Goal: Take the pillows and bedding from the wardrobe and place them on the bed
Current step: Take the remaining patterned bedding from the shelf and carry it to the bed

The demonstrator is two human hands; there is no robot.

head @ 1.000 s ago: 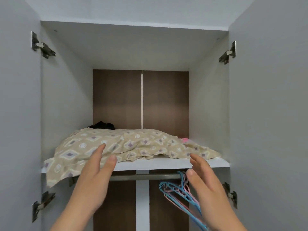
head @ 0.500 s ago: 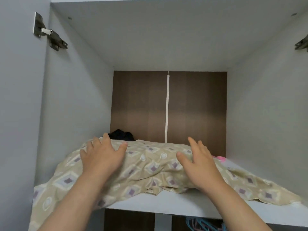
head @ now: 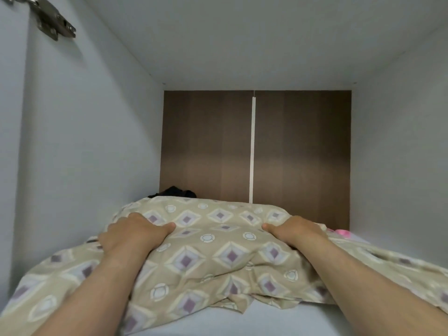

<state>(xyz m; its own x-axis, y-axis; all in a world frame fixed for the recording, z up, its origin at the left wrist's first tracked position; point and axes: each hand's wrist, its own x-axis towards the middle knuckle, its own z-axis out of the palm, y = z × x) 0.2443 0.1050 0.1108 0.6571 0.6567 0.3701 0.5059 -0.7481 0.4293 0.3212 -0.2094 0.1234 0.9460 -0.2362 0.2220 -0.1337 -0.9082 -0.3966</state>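
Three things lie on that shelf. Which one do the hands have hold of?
The beige diamond-patterned bedding at the front; left hand and right hand both grip it. The black bundle behind and the pink thing at right are not held.

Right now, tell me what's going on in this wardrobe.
A person reaches into the wardrobe with both hands. The left hand and right hand grip a beige patterned bedding bundle from either side; it lies on the white shelf, not yet lifted out. A dark item sits behind it, a pink thing to its right.
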